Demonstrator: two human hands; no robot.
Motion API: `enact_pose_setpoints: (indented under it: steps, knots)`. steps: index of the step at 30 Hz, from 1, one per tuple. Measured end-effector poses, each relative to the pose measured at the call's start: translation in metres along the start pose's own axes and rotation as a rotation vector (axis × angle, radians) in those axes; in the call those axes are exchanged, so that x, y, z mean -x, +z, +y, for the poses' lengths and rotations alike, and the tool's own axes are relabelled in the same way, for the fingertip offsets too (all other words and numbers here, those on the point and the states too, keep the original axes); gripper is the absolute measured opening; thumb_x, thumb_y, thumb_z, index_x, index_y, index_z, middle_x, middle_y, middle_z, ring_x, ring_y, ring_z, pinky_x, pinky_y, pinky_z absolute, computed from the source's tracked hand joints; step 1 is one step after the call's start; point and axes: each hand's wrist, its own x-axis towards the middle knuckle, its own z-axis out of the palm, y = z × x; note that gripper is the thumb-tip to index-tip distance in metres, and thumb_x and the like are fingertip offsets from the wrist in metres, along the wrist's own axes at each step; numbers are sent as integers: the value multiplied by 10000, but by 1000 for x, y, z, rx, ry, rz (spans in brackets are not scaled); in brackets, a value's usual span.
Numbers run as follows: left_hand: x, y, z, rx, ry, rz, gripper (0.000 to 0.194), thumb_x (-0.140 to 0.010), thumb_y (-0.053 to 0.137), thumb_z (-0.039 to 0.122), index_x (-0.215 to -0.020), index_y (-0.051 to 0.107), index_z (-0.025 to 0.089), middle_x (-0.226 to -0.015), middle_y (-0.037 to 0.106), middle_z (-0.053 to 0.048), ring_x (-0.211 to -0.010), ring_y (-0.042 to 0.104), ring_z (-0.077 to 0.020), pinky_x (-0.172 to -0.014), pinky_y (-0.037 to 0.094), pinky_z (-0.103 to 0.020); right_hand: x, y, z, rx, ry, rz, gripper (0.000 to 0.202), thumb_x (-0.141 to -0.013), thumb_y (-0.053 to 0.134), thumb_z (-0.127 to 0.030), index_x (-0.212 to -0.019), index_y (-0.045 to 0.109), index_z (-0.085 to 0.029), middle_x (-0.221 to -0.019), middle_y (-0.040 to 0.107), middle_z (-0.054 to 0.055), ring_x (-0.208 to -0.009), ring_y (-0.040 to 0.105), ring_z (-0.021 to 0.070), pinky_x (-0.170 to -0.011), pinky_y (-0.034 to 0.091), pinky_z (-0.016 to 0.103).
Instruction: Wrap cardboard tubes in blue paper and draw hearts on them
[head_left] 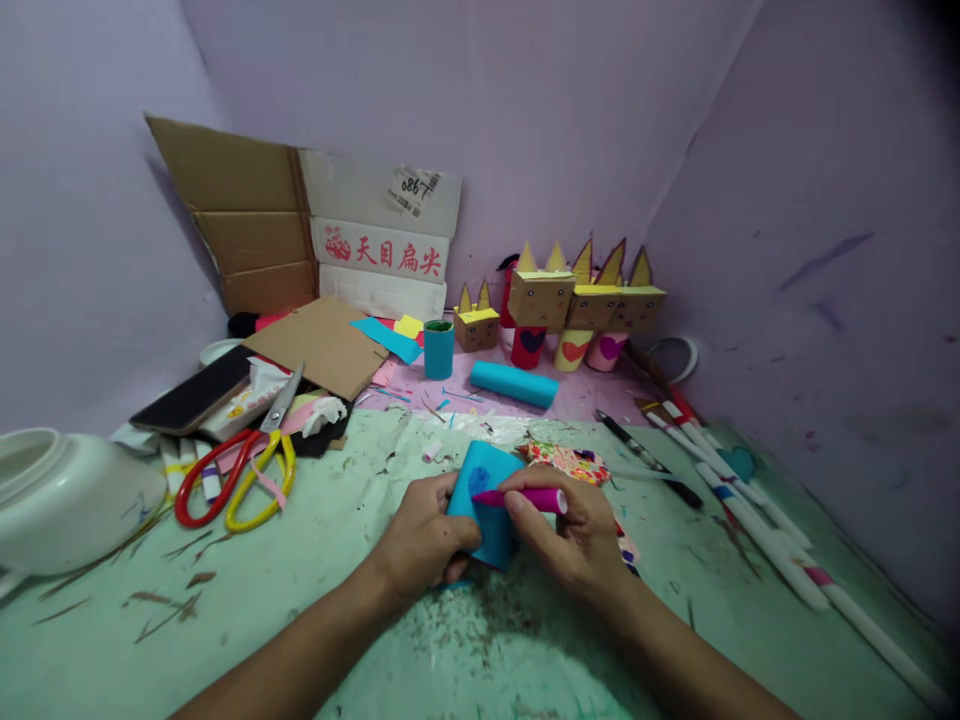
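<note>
My left hand [429,535] is closed around a blue paper-covered tube [491,545], which tilts above the green table cover. A darker blue patch [480,480] marks the tube's upper face. In my right hand [574,530] is a magenta marker pen [536,499], its pointed end at or very near that patch; I cannot tell whether it touches. Behind my hands another blue tube [514,384] lies on its side, and a shorter blue tube [439,352] stands upright with green inside its top.
Scissors [262,460] with red and yellow handles lie left, beside a white pot [71,505]. Several white markers [761,535] and a black pen [645,455] lie right. Cardboard figures [541,300] with pointed ears stand at the back, near a flattened carton [382,240].
</note>
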Motion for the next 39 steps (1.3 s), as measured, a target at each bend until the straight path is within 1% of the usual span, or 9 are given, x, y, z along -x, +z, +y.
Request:
enact_pose_setpoints:
  steps: [4,10,16,21,26,31,34,36,39]
  knots:
    - [0,0,0,-10,-7,-2,163,-503,520,181,-666,526,181,-353,436,65,-276,343,-67,-276,234,-152,0,-1,0,9,6,-14,136,-819,568,-161,-703,628,-203,-615,698,-12,-533,634,135,-531,500,240]
    - [1,1,2,9,4,0,149,-493,515,164,-641,526,174,-347,435,62,-279,341,-62,-288,235,-150,2,0,3,19,6,9,90,-822,586,-178,-782,661,-206,-684,713,3,-600,654,149,-572,514,255]
    - [1,1,1,11,14,7,155,-501,520,163,-655,540,169,-354,454,60,-272,348,-65,-277,227,-155,1,-1,1,11,14,-12,140,-818,566,-161,-702,630,-206,-608,689,-15,-520,623,131,-521,497,244]
    - [0,0,1,-33,17,0,182,-519,516,155,-696,559,164,-338,451,63,-263,336,-69,-269,213,-154,1,-1,0,-1,-2,-4,107,-818,576,-170,-765,664,-202,-666,707,4,-581,644,149,-554,507,261]
    - [-1,-1,0,-44,-1,-6,193,-517,517,164,-705,560,165,-332,449,64,-257,335,-70,-264,220,-151,2,0,1,19,-7,-26,130,-814,571,-157,-716,644,-202,-622,689,-9,-535,618,135,-532,487,252]
    - [0,-1,1,-42,4,-5,210,-513,516,161,-717,567,161,-339,466,61,-253,338,-70,-259,208,-151,1,-1,1,20,1,-15,116,-823,570,-174,-757,660,-203,-657,701,0,-578,641,148,-554,496,256]
    - [0,0,2,-55,-7,-6,221,-520,510,169,-732,570,158,-323,467,60,-240,318,-66,-254,211,-149,1,-1,1,15,-2,-28,120,-820,574,-167,-739,655,-205,-642,700,-6,-564,641,145,-551,497,254]
    - [0,0,2,-48,-25,2,255,-532,519,180,-781,567,153,-322,485,53,-234,331,-74,-251,232,-152,0,-1,2,10,7,-8,125,-816,577,-163,-718,643,-206,-628,693,-10,-550,634,142,-540,495,252]
    - [-2,0,0,20,-31,25,362,-543,556,190,-902,537,141,-384,554,32,-274,444,-114,-263,324,-173,-1,-2,4,-10,63,95,108,-824,578,-173,-751,648,-209,-652,698,-8,-565,643,147,-541,503,257]
